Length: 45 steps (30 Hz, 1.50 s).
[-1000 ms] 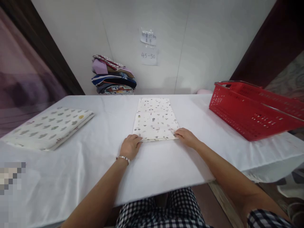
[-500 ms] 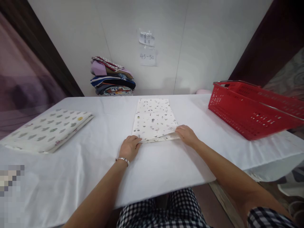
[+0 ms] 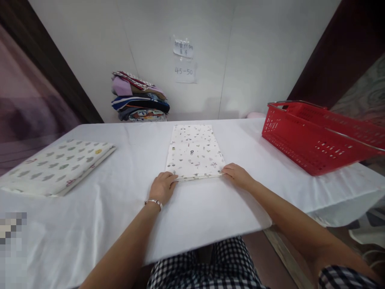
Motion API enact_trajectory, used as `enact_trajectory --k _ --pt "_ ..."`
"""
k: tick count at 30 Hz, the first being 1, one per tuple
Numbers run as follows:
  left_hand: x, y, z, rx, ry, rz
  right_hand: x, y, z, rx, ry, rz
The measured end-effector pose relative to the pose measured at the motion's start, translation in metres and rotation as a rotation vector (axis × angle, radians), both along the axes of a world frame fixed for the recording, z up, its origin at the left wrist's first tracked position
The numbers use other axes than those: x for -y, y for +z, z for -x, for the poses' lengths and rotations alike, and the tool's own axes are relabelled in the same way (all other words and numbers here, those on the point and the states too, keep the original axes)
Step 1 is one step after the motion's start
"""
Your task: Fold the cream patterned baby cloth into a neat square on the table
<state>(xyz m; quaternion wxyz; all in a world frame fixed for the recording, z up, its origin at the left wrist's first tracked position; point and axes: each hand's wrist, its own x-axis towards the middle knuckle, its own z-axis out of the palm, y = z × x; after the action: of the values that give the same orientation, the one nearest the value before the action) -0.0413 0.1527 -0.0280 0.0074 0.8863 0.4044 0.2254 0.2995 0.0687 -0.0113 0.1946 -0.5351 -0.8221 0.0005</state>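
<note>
A white cloth with small scattered prints lies folded into a flat rectangle in front of me on the table. At its near left corner, my left hand has its fingers closed on the edge, thumb toward the cloth. My right hand pinches the near right corner. The cloth's near edge runs almost straight between both hands, with its layers lying together. A silver bracelet circles my left wrist.
To the left lies another folded white cloth with grey cloud-like prints. A red perforated basket stands at the right. Beyond the far edge, a stack of folded fabrics rests against the wall. White cloth covers the table.
My right hand has lowered the lifted top layer at the near right corner, closing the gap along the edge. My left hand stays at its corner. The view has shifted slightly.
</note>
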Motion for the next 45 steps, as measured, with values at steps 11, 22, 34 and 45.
enact_trajectory --k 11,22,34,45 --pt "0.0 0.0 0.0 0.009 -0.006 0.002 -0.023 0.029 0.005 0.169 -0.144 -0.086" --pt "0.0 0.002 -0.001 0.013 0.004 0.041 -0.006 0.011 0.002 0.107 -0.045 0.064" --pt "0.002 -0.001 0.002 0.061 -0.024 0.016 -0.002 0.0 -0.002 0.132 -0.011 0.073" --pt "0.004 0.01 0.003 -0.126 -0.048 0.001 -0.013 0.001 0.004 0.302 -0.067 0.119"
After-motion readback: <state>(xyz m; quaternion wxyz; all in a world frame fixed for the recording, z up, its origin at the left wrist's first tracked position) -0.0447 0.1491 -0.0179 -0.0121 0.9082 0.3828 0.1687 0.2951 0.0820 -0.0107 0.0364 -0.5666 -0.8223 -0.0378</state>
